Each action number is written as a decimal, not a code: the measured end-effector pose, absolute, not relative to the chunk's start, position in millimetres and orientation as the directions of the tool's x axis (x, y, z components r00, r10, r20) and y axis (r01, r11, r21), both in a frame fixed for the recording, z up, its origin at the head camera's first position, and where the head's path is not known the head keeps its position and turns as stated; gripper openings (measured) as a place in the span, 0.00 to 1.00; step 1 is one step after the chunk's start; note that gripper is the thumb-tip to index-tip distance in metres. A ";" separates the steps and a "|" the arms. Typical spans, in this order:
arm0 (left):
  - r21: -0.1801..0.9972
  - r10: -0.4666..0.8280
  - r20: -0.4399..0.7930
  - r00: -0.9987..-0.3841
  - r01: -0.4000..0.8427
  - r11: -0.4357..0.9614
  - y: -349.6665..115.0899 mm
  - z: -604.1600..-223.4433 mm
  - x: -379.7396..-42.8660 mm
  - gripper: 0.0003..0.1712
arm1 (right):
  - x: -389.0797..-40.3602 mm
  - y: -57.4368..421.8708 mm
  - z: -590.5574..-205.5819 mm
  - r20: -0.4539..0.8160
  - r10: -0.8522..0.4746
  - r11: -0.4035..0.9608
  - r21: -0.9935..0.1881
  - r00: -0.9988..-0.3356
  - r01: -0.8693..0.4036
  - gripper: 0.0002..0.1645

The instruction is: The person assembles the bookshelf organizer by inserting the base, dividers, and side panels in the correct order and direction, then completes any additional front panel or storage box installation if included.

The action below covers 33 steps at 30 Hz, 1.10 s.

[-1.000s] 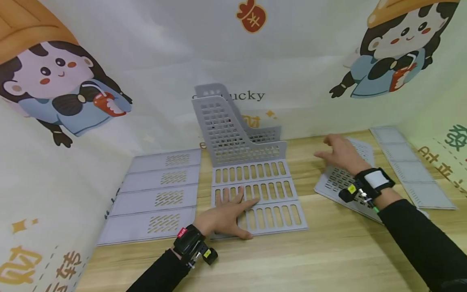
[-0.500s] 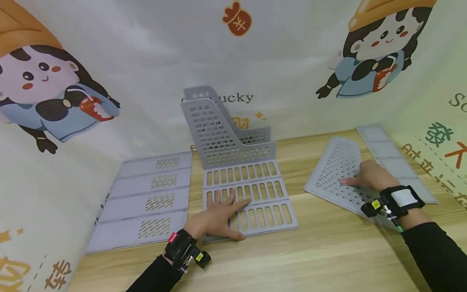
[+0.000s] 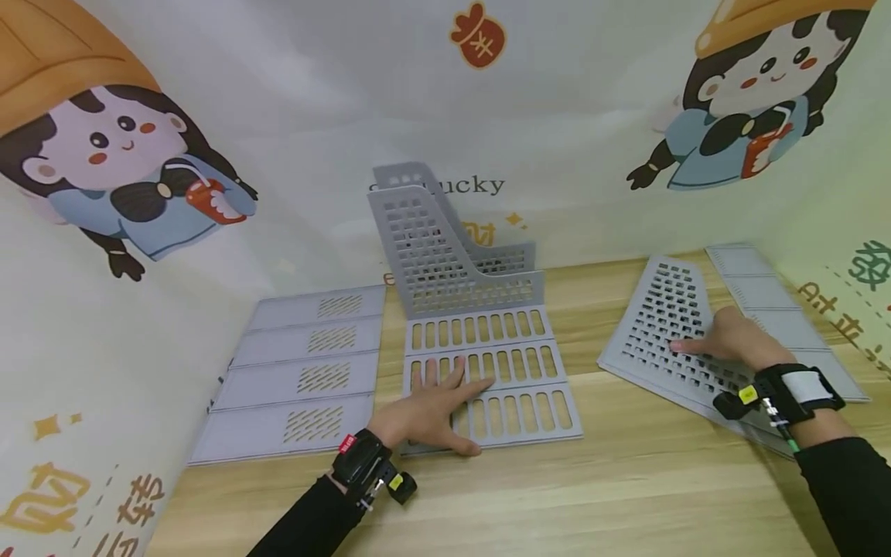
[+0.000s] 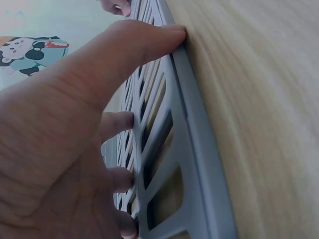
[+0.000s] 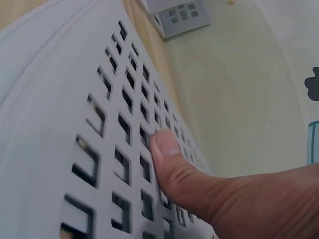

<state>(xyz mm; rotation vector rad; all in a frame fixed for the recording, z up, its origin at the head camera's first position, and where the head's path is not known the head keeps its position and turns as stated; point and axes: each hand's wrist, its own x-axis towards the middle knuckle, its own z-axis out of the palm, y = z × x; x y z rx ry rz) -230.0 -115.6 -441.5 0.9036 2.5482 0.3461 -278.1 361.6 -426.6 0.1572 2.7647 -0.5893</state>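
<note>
My left hand (image 3: 431, 418) lies with fingers spread on a grey slotted panel (image 3: 532, 414) at the middle of the table. In the left wrist view, its thumb rests on the panel's front edge. On the right, my right hand (image 3: 741, 338) grips the right edge of a grey perforated side panel (image 3: 643, 348); the thumb presses on its face, and the other fingers are mostly hidden. More panel edges show beneath that one, and its holes do not line up with those below. Behind the left hand stands a partly assembled grey file rack (image 3: 445, 255) with two perforated sides.
Several flat grey panels (image 3: 271, 414) with slanted slots lie in a column at the left. Another row of narrow panels (image 3: 780, 313) lies along the right wall. A printed cloth backdrop (image 3: 571, 116) rises behind the wooden table (image 3: 501, 503).
My right hand has come down from above the perforated panels and right to their right edge. The top panel now looks slightly shifted over those beneath. My left hand stays put.
</note>
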 end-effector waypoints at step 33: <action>0.378 0.700 -0.224 -0.678 0.601 0.704 -106.9 -434.0 -210.6 0.42 | -306.4 285.0 -395.6 0.353 -0.336 0.497 -0.721 -0.873 -0.483 0.09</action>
